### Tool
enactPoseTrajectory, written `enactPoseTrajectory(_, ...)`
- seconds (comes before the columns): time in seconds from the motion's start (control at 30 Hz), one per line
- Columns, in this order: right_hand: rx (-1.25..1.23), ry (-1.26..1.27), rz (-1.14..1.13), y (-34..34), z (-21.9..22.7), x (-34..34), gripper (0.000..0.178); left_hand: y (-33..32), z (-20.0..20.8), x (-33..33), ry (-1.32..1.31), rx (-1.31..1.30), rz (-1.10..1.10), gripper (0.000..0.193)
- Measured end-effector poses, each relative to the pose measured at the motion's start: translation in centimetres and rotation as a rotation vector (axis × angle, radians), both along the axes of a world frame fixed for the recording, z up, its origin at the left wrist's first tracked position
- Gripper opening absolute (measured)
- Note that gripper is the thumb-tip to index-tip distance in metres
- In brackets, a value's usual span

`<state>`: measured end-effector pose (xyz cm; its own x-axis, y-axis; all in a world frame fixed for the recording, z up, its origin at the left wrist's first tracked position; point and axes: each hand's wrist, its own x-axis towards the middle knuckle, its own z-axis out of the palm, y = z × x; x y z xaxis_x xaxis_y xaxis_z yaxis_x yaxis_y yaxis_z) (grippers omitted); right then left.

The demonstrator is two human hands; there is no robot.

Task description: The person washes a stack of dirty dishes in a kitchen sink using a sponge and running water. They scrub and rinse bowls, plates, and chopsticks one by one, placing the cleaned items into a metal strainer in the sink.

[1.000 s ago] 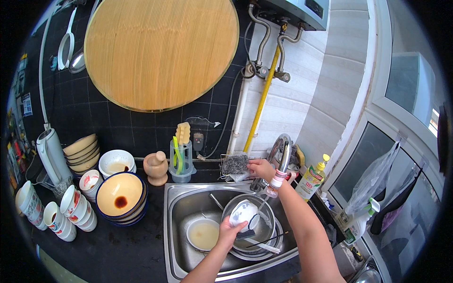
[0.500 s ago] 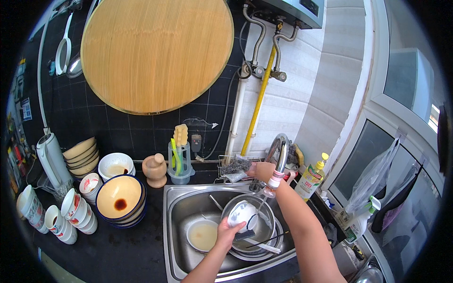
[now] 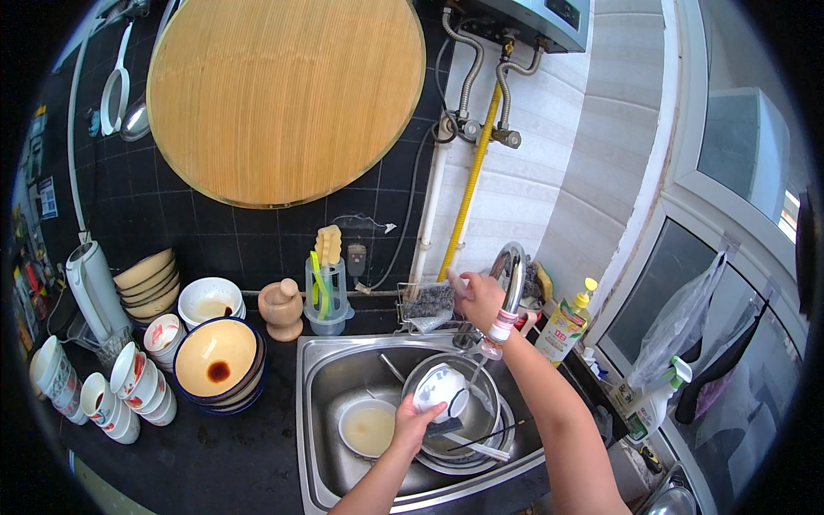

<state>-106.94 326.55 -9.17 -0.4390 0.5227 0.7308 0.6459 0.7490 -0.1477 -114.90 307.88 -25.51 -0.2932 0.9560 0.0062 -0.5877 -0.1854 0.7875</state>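
Note:
My left hand (image 3: 416,425) grips a small white bowl with dark blue markings (image 3: 441,392) by its near edge, tilted above a round metal basin (image 3: 492,410) in the sink. My right hand (image 3: 482,299) is stretched past the faucet (image 3: 515,287). Its fingers look apart, at the right end of a wire rack (image 3: 400,306) holding a grey mesh scrubber (image 3: 427,300). Below the left hand's bowl lies a dark flat piece (image 3: 445,427), its kind unclear. A pale bowl of cloudy liquid (image 3: 369,427) sits at the sink's left.
Stacked cream bowls (image 3: 219,365), white bowls (image 3: 210,300) and patterned cups (image 3: 142,378) crowd the left counter. Beside the sink stand a wooden mortar (image 3: 281,313) and a utensil holder (image 3: 328,300). A yellow-topped pump bottle (image 3: 566,326) and a spray bottle (image 3: 659,399) are at the right.
My right hand has shifted slightly up and right, its fingers drawing back from the scrubber, more of which now shows in the rack. My left hand and the bowl have barely moved.

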Motion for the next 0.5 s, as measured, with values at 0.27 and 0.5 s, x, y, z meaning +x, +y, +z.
enactPoseTrajectory(0.27,-0.152,0.326,-0.015,-0.5,-0.7,3.4,0.027,-0.4,0.7,-0.2,-0.024,-0.016,0.013,0.039)
enactPoseTrajectory(0.5,-0.892,0.866,0.122,-4.3,-3.7,7.6,0.019,-0.2,0.6,-0.5,-0.071,-0.001,0.071,0.037)
